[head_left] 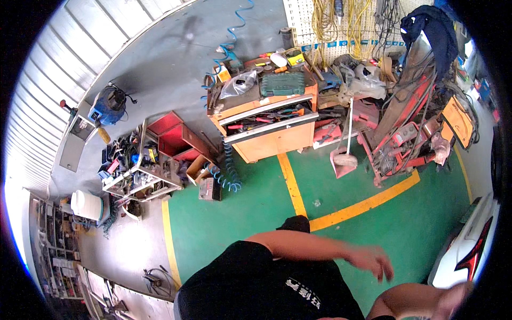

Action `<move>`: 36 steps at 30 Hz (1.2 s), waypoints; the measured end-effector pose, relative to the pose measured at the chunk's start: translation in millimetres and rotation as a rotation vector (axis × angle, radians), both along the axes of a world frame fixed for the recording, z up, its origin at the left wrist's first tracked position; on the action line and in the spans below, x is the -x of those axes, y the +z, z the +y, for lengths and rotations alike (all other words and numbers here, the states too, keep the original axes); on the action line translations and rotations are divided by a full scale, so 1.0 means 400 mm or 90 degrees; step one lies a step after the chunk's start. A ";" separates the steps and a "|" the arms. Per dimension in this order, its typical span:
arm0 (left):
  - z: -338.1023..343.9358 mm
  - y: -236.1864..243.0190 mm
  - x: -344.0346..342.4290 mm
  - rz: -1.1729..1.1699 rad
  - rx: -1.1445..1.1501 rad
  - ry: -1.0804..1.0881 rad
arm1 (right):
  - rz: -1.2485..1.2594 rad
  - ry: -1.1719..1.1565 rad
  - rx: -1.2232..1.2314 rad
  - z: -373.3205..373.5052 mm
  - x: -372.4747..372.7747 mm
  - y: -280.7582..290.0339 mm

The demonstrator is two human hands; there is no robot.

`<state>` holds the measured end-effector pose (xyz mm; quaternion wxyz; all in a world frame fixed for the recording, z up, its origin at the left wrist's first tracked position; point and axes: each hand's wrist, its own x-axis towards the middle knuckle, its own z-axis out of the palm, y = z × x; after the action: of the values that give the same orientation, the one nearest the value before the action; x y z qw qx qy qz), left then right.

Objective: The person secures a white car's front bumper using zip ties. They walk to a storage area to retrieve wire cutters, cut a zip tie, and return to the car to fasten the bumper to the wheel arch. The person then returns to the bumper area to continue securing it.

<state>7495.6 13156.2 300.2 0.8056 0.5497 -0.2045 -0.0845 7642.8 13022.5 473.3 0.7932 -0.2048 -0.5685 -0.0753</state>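
Note:
My left hand (373, 261) reaches across the front of my black T-shirt (256, 282) to the right, over the green floor. Its fingers hang loosely apart, slightly blurred, with nothing visible in them. Low at the right edge, my right hand (453, 301) is raised beside the rear of a white car (463, 250). Motion smears its fingers, so whether they are closed cannot be made out. Between the hand and the car's red tail light (476, 250) a small gap shows. Neither hand visibly touches a tool.
Ahead stands an orange tool cabinet (282, 143), its drawer of tools pulled out, a green case (282, 84) on top. To its right are a long-handled dustpan (342, 162) and red equipment (405, 133). A cluttered metal rack (140, 178) and a black battery (209, 189) stand left.

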 end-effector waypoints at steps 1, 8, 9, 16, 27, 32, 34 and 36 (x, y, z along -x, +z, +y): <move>0.056 -0.068 -0.023 0.030 0.020 0.068 | 0.072 -0.017 0.061 -0.001 -0.064 -0.060; 0.706 -0.494 -0.012 0.428 -0.632 0.624 | 0.710 -0.103 0.455 0.033 -0.266 -0.637; 0.817 -0.537 0.003 0.507 -0.645 0.685 | 0.804 -0.119 0.487 0.042 -0.252 -0.724; 1.447 -0.697 0.029 0.529 -0.879 0.969 | 1.277 -0.355 0.648 -0.026 -0.130 -1.013; 1.755 -0.732 -0.149 0.788 -1.103 0.409 | 1.390 -0.552 0.560 0.046 -0.030 -0.986; 1.757 -0.731 -0.181 0.651 -1.250 0.303 | 1.447 -0.596 0.518 0.058 -0.069 -0.991; 1.698 -0.688 -0.234 0.683 -1.224 0.339 | 1.455 -0.619 0.490 0.056 -0.093 -0.994; 1.759 -0.810 -0.065 0.347 -1.512 0.360 | 1.461 -0.571 0.495 0.062 -0.164 -1.009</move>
<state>7521.7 13859.7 -23.8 -0.1815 0.9253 0.2965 -0.1516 7708.5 13047.4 69.7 0.6198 -0.5398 0.5671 0.0539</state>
